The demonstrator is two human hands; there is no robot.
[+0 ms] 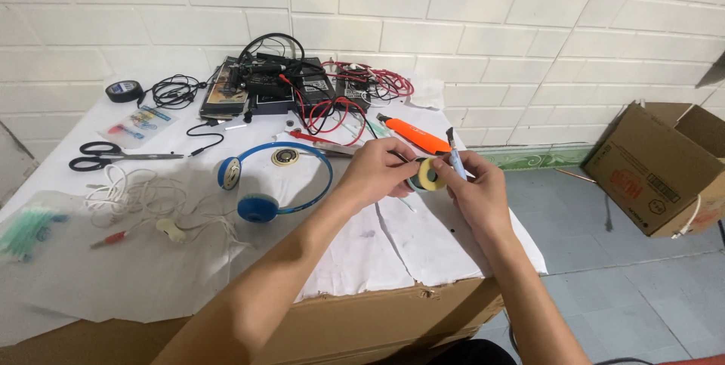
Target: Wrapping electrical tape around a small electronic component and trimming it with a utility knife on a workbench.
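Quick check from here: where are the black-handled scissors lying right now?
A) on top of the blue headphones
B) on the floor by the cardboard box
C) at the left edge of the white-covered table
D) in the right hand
C: the black-handled scissors lie flat at the left edge of the white-covered table, well left of the blue headphones and away from both hands.

left hand (377,171): I see it pinching a round yellow foam ear pad (430,175)
right hand (476,187): gripping a thin blue tool (456,159) beside the pad
nearby: blue headphones (260,184), black scissors (106,155), orange tool (414,134) on white paper (377,244)
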